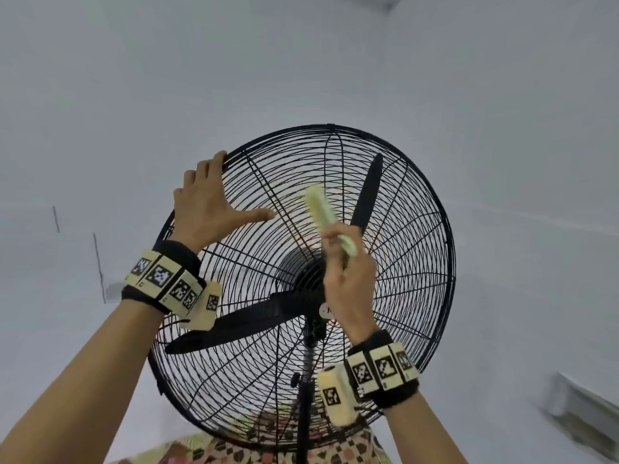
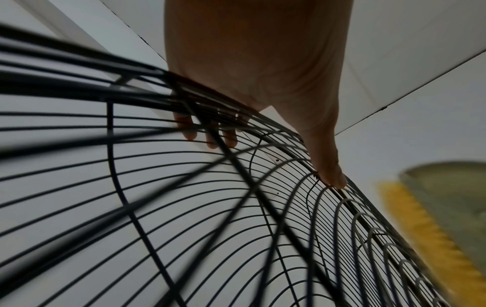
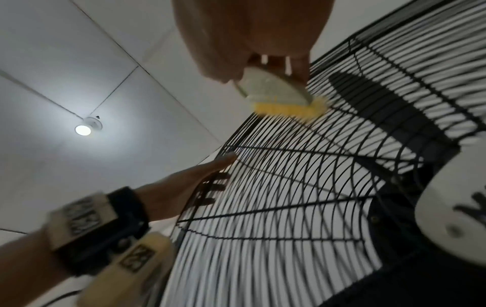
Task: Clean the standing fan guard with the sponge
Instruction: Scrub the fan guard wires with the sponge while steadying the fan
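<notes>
Sponge [image 1: 330, 222], a yellow foam pad with a pale green scouring face, was grasped in the right hand's [image 1: 350, 289] grip and pressed against the upper middle of the fan guard [image 1: 418, 229], just above the hub. Left hand's [image 1: 204, 202] grip clasped the guard's upper left rim, fingers hooked through the wires, thumb spread. Wiping looked underway; how much was clean could not be judged. Thin black wires formed a domed round cage.

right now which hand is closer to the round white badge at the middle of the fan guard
Right. The right hand, gripping the sponge, is just above the badge. The left hand grips the fan guard at its upper left rim, well away.
</notes>
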